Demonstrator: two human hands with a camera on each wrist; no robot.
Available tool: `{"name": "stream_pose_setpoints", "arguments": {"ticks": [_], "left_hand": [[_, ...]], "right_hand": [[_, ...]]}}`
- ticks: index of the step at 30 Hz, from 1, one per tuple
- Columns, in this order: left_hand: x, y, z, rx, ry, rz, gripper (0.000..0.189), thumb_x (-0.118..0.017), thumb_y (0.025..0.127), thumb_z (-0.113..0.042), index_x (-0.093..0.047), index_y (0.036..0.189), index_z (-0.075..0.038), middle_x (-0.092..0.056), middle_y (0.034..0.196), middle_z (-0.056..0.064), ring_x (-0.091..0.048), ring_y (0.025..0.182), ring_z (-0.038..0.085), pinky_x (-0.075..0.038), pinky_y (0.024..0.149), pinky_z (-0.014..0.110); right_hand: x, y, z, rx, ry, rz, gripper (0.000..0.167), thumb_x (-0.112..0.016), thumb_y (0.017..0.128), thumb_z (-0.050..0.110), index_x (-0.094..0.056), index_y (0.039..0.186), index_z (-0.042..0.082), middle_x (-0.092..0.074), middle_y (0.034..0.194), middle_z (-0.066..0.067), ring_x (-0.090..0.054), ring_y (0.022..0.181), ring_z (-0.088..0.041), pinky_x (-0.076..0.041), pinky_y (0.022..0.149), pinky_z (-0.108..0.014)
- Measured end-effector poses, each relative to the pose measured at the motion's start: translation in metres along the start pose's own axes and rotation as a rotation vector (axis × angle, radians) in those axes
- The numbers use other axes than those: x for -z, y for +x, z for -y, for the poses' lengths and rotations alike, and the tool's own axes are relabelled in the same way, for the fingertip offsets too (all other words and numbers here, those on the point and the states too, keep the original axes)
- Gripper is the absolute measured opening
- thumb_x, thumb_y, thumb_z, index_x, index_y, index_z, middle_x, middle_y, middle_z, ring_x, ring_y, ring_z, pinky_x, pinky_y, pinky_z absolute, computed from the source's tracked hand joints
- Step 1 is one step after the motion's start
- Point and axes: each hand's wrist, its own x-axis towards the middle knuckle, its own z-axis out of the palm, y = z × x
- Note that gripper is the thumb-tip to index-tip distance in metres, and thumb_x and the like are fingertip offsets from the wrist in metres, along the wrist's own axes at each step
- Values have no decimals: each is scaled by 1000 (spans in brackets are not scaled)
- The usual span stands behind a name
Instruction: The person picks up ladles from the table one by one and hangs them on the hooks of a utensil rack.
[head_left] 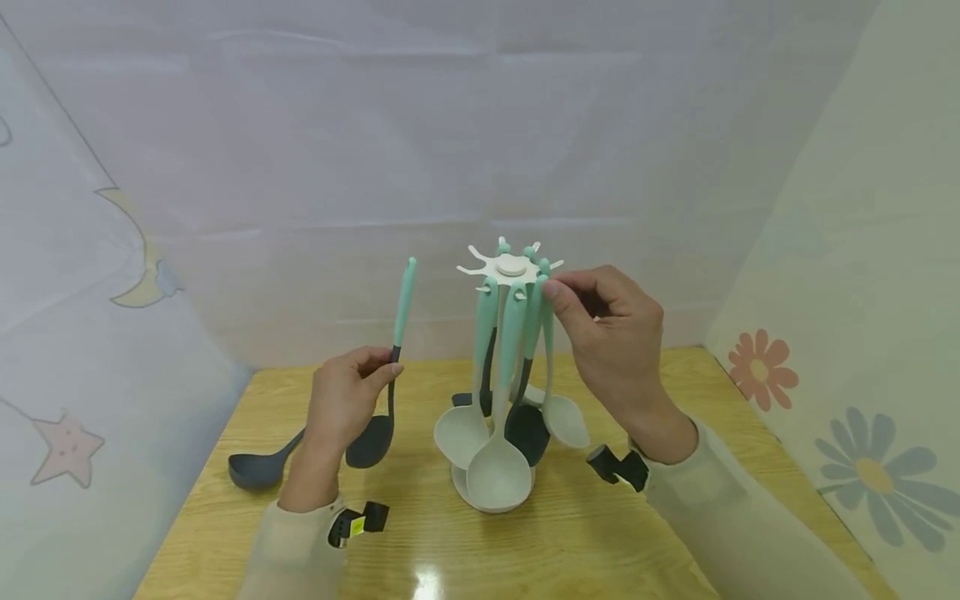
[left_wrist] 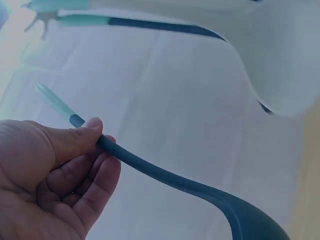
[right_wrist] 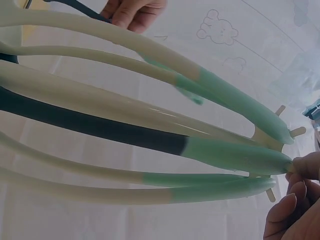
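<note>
My left hand (head_left: 347, 396) pinches the dark stem of a spatula (head_left: 370, 442) just below its mint-green handle. The spatula stands nearly upright, handle up, left of the utensil stand (head_left: 512, 267). At the stand's top, my right hand (head_left: 619, 342) pinches the handle end of a dark cooking spoon (head_left: 527, 433) between thumb and index finger, beside a hook. Whether its hole is on the hook, I cannot tell. Around it hang several pale utensils with mint handles, including a pale ladle (head_left: 498, 475) at the front. In the right wrist view, the dark spoon's handle (right_wrist: 235, 156) reaches the fingertips.
On the wooden table (head_left: 405, 542) a dark ladle (head_left: 258, 471) lies at the left, partly behind my left forearm. The stand's round base is mostly hidden under the hanging utensils. Pale sheets rise behind and at both sides, with flower prints (head_left: 873, 475) on the right.
</note>
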Motion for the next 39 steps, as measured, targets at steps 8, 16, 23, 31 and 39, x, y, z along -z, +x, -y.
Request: {"name": "stream_pose_setpoints", "arguments": {"ticks": [8, 16, 23, 31, 39], "left_hand": [[10, -13, -38, -102, -82, -21, 23, -75, 101, -22, -80, 120, -10, -81, 105, 6, -76, 97, 21, -62, 82, 41], [10, -15, -51, -102, -116, -13, 22, -76, 99, -21, -82, 118, -12, -81, 105, 5, -77, 95, 18, -59, 77, 29], [6, -16, -54, -149, -137, -43, 18, -79, 97, -17, -83, 112, -9, -82, 100, 6, -77, 90, 18, -57, 72, 22], [4, -15, -54, -166, -121, -38, 16, -80, 96, -16, -84, 111, -12, -82, 99, 4, -77, 87, 17, -58, 71, 25], [2, -12, -54, -163, -127, -19, 16, -79, 96, -18, -84, 111, -13, -82, 99, 3, -76, 88, 17, -59, 73, 32]], "right_hand": [[3, 1, -1, 2, -19, -12, 2, -76, 92, -7, -76, 94, -6, -71, 83, -8, -55, 66, -6, -44, 59, -17], [4, 1, 0, -3, -21, -5, 6, -77, 94, -2, -74, 94, -8, -72, 86, 1, -57, 67, -6, -45, 60, -17], [4, 1, 1, -5, -26, -8, 3, -76, 92, -7, -75, 95, -7, -72, 86, 1, -57, 67, -6, -45, 61, -17], [5, 0, 0, 4, -9, -9, 2, -76, 92, -7, -75, 93, -7, -70, 87, 10, -56, 67, -5, -45, 61, -17], [4, -1, 0, -2, -13, -8, 5, -77, 90, -9, -75, 93, -6, -70, 86, 9, -57, 67, -5, -45, 61, -17]]}}
